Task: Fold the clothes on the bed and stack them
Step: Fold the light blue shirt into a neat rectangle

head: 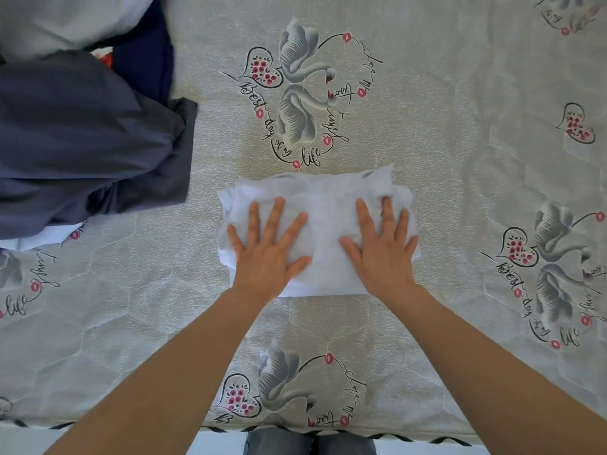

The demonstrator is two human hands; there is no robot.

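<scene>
A folded white garment (pixel 323 211) lies on the bed in the middle of the head view, as a compact rectangle with a rumpled far right corner. My left hand (pixel 267 251) presses flat on its left half with fingers spread. On the right half rests my right hand (pixel 382 246), also flat, fingers straight and spread. Neither hand grips the cloth.
A heap of unfolded clothes sits at the left: a slate-blue garment (pixel 82 142) on top, a navy piece (pixel 144 50) and a pale grey one (pixel 65 18) behind it. The swan-printed bedspread (pixel 460 126) covers the bed; its near edge (pixel 131 425) runs along the bottom.
</scene>
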